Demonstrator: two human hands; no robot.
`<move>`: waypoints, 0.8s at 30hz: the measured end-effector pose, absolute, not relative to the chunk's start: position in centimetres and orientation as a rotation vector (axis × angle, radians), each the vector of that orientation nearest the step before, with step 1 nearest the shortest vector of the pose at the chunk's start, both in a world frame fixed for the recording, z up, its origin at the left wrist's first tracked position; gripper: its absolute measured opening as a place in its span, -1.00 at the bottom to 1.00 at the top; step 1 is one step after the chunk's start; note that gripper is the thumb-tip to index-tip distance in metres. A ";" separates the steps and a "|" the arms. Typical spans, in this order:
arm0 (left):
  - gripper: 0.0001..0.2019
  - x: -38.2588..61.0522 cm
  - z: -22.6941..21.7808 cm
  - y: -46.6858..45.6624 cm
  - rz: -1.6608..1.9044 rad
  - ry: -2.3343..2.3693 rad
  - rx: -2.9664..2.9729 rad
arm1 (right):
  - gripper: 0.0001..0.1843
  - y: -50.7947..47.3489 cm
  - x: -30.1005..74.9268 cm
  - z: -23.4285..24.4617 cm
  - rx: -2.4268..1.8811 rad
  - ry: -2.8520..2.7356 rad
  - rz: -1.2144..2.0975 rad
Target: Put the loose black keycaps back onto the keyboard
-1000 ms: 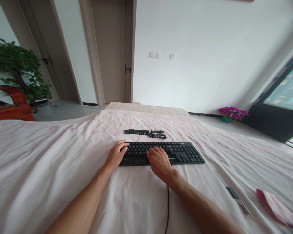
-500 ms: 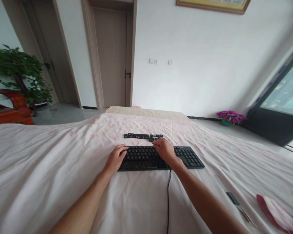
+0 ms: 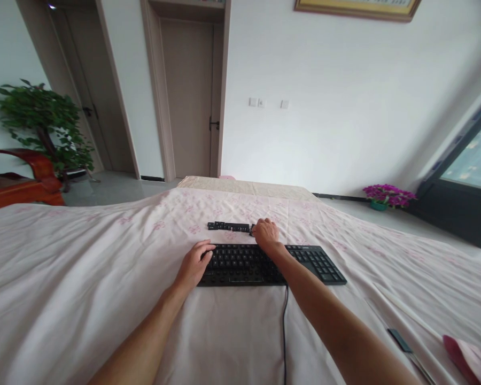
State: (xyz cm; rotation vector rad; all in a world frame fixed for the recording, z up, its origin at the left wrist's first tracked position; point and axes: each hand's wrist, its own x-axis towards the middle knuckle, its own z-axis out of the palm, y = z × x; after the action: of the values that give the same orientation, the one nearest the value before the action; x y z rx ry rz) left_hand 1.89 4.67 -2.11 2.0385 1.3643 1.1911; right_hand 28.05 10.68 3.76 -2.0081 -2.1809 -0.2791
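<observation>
Beyond the keyboard (image 3: 248,264), the right grip (image 3: 265,233) curls over the right end of a row of loose keycaps (image 3: 229,226) lying on the bed sheet (image 3: 84,267). Whether it pinches one cannot be told. Nearer and to its left, the left grip (image 3: 194,264) lies loosely spread on the keyboard's left end, holding nothing.

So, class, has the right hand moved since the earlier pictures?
Yes. The right hand went forward, off the keyboard to the loose keycaps beyond it.
</observation>
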 end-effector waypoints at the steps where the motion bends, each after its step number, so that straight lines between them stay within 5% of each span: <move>1: -0.72 1.9 -2.1 4.6 1.190 1.366 2.037 | -0.78 10.8 28.0 3.7 -2.004 -2.191 -0.278; 24: -0.72 1.9 -2.2 4.7 1.199 1.360 2.045 | -0.80 10.4 27.1 5.0 -1.763 -2.495 -0.301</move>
State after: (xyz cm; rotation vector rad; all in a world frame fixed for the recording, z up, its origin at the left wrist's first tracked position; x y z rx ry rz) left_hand 1.87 4.67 -2.23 2.0447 1.3603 1.1992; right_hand 27.11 10.37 4.98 -1.7635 -2.4951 -0.3011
